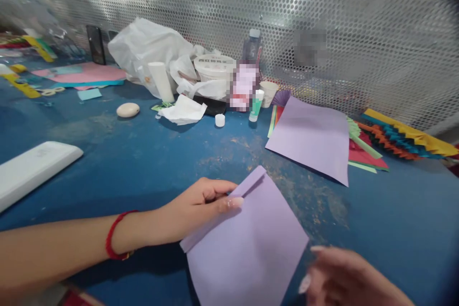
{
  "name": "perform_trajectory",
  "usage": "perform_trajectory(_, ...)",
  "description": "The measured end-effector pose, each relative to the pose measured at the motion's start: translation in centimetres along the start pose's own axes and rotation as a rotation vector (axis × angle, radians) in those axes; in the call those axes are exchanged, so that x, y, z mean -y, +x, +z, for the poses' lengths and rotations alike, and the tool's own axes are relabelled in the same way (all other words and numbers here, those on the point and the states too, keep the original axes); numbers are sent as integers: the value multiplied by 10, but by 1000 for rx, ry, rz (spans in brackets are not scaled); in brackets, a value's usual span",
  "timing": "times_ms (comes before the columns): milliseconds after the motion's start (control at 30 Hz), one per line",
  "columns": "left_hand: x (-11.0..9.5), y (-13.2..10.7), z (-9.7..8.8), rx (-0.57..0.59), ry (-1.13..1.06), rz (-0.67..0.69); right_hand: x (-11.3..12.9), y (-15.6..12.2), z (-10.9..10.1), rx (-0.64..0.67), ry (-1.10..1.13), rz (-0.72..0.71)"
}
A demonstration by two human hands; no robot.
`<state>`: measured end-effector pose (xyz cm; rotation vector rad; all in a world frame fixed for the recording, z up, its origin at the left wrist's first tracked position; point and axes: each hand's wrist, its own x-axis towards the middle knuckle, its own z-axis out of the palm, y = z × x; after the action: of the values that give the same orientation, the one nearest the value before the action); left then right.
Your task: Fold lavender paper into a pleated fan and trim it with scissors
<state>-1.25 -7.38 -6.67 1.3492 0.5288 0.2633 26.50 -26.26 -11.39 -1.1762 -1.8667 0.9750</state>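
Observation:
A sheet of light purple paper (251,239), with a narrow strip folded over along its upper left edge, is held up at a tilt over the blue table. My left hand (204,208) is closed on that folded edge, thumb on top and fingers behind the sheet. Just beyond the paper's right corner is my right hand (344,275), slightly blurred. Its thumb and index finger stand apart with nothing between them, and it does not appear to touch the sheet. Another purple sheet (311,138) lies farther back, on top of several coloured papers.
Accordion-folded papers (401,138) lie at the right. Along the perforated metal wall (229,0) stand a white plastic bag (143,52), a bottle (252,45), a phone (244,85) and a small glue tube (256,106). A long white object (36,167) is at left.

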Motion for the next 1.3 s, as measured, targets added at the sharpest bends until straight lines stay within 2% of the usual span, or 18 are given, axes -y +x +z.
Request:
perform_trajectory(133, -5, -2, 1, 31, 130, 32, 8, 9, -14, -124, 71, -4)
perform_trajectory(300, -8, -3, 0, 30, 105, 7, 28, 24, -18, -261, 31, 112)
perform_trajectory(433, -7, -2, -3, 55, 145, 111, 50, 38, -31, -250, -236, 96)
perform_trajectory(567, -2, -1, -3, 55, 179, 85, 79, 72, -40, -247, -617, -91)
perform_trajectory(667, 0, -3, 0, 90, 136, 67, 96, 106, -34, -185, -784, -266)
perform_trajectory(733, 0, -4, 1, 103, 166, 106, 101, 126, -26, -46, -820, -292)
perform_trajectory(833, -2, -6, 3, 72, 278, 165, 98, 145, -21, 235, -800, -178)
perform_trajectory(900, -4, -8, 3, 57, 323, 181, 95, 150, -23, 340, -732, -85)
perform_trajectory(1033, -5, -7, 2, 54, 472, 229, 90, 149, -32, 361, -615, 7)
perform_trajectory(1300, -4, -4, -5, 24, 586, 293, 89, 143, -56, 356, -652, 69)
